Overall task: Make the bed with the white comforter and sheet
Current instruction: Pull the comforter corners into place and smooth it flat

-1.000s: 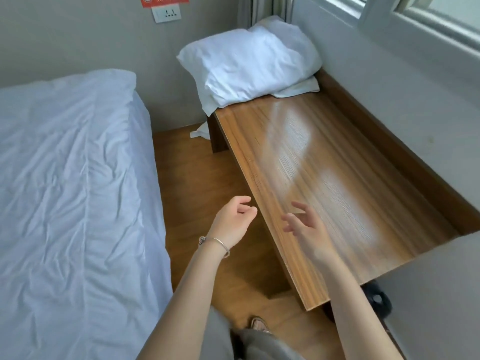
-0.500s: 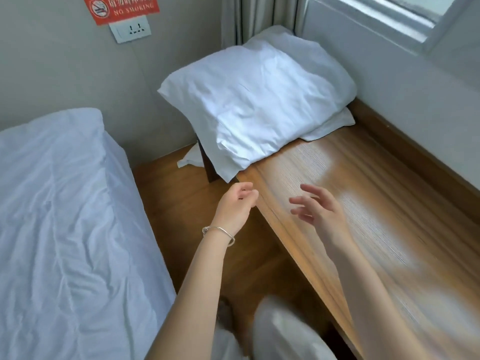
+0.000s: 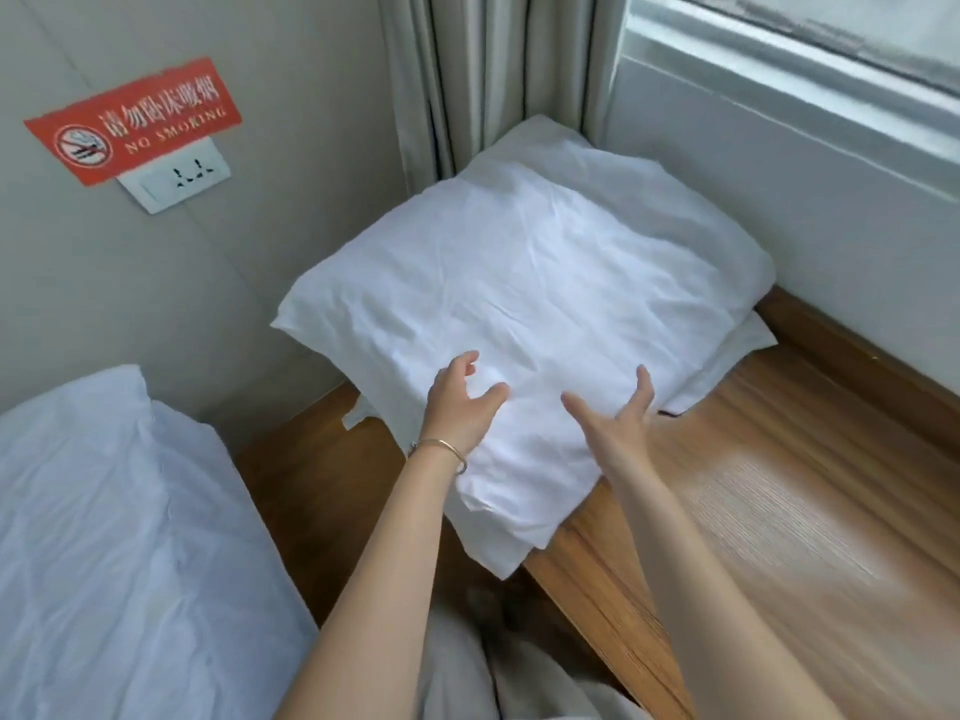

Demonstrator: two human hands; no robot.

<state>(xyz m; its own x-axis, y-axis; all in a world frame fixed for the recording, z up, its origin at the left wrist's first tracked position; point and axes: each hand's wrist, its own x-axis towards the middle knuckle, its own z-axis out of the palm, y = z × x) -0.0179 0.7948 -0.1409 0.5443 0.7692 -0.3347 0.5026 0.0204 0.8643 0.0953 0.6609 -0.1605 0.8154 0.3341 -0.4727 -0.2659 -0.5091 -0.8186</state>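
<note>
Both hands have reached my pillow [image 3: 530, 283] on the counter [image 3: 779, 511]: left hand [image 3: 462, 407] and right hand [image 3: 618, 418] spread over its near edge.

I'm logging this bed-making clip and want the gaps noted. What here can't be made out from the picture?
Head view only:
- Whether the left hand and right hand touch the pillow: fingers spread over it, contact unclear.
- What lies under the pillow: the pillow covers it.
- Most of the bed: cut off by the left edge.
- The person's legs: motion-blurred at the bottom edge.
</note>
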